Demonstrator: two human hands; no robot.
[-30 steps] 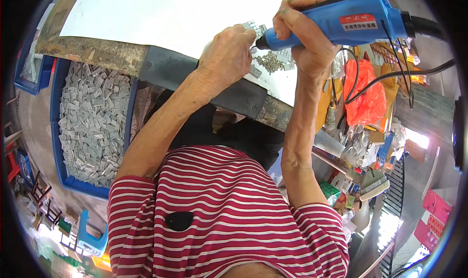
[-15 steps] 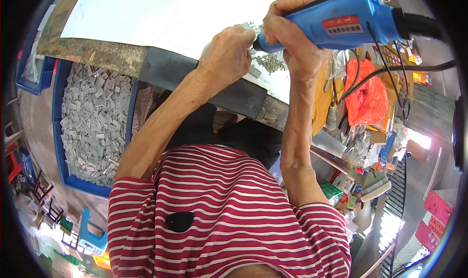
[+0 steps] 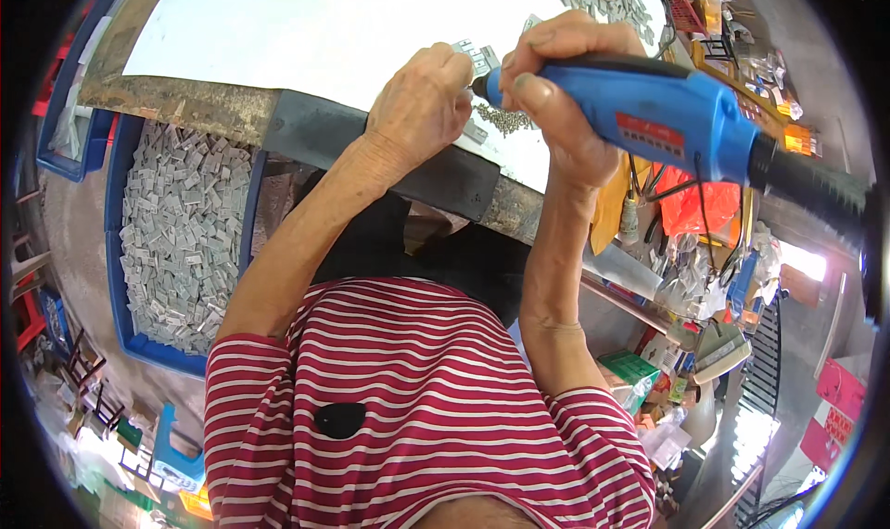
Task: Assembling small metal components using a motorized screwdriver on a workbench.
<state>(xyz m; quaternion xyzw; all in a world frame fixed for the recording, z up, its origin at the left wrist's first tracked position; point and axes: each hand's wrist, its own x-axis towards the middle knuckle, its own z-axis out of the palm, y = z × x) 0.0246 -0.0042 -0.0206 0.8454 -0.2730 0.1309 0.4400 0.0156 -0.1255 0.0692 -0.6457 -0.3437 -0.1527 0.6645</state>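
One right hand (image 3: 586,140) grips one blue power tool (image 3: 654,107); one left hand (image 3: 419,104) is curled narrow — its hold hidden — near one heap of small metal pieces (image 3: 503,119) on the tabletop (image 3: 269,33).

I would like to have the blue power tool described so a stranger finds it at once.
Look for the white tabletop at the top of the view. Toward its right side, the right hand grips the blue power tool. A thick body, red label and black ribbed tail set it apart from the small grey pieces near its nose.
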